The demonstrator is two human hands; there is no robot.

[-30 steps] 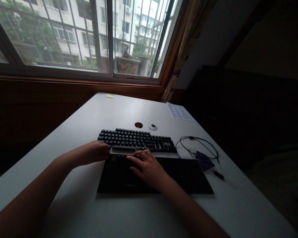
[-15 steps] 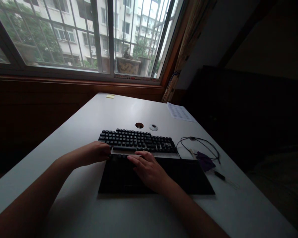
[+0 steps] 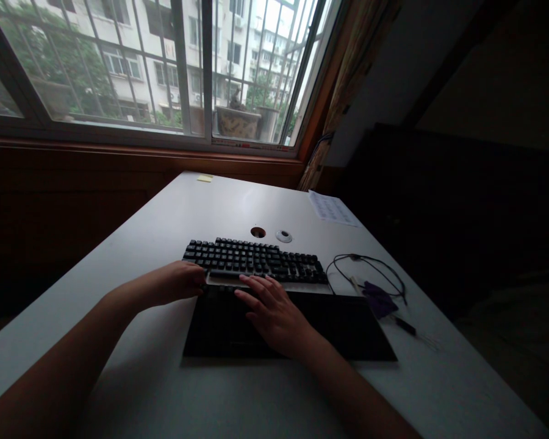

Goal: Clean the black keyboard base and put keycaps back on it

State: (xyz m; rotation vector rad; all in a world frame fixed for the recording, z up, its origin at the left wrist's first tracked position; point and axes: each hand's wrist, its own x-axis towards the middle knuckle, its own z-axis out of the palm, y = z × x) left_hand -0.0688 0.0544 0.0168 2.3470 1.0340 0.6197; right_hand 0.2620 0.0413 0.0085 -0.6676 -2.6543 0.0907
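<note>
A black keyboard (image 3: 256, 259) lies on the desk, with a long space bar (image 3: 229, 274) along its near side. In front of it is a flat black panel (image 3: 338, 323), on whose far left edge a few dark keycaps (image 3: 224, 289) seem to sit. My left hand (image 3: 187, 280) is closed at the keyboard's near left corner, beside those keycaps; its fingertips are in shadow, so anything in them is hidden. Over the panel, my right hand (image 3: 269, 311) has its fingers spread, their tips by the space bar and the keycaps. Whether they touch either is unclear.
To the right lie a looped black cable (image 3: 366, 262), a purple cloth or pouch (image 3: 379, 299) and a dark-handled tool with thin wires (image 3: 405, 325). Farther back are a desk hole (image 3: 258, 232), its round cover (image 3: 284, 236), a printed sheet (image 3: 333, 208) and a yellow note (image 3: 205, 178).
My right hand's fingers have spread and shifted slightly, the upper ones reaching farther left over the space bar. The left hand stays at the same corner. The view has moved very slightly.
</note>
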